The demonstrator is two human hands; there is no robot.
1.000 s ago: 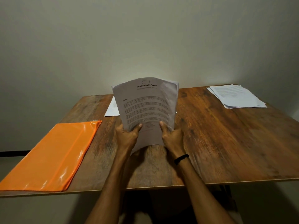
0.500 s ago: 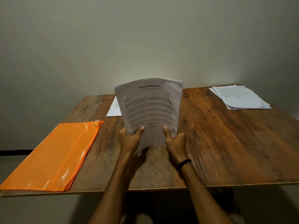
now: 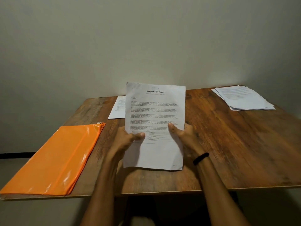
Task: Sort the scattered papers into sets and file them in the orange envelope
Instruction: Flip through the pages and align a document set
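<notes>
Bare wall backs a wooden table [image 3: 228,152], where we see the orange envelope [image 3: 53,159] lying flat at the near edge. Just right of the envelope we find the paper stack [image 3: 154,111] headed "Sample Health Report", held up. The left hand [image 3: 125,141] and right hand [image 3: 184,136] each pinch a side, thumbs on the front. Beyond the envelope lies a single sheet [image 3: 118,108]. Far to the envelope's right sits a loose pile [image 3: 242,98].

two hands, left hand [image 3: 125,141] and right hand [image 3: 185,136], holding up a paper stack [image 3: 154,121], orange envelope [image 3: 55,159] on wooden table [image 3: 236,144], more papers [image 3: 242,98] far right
</notes>
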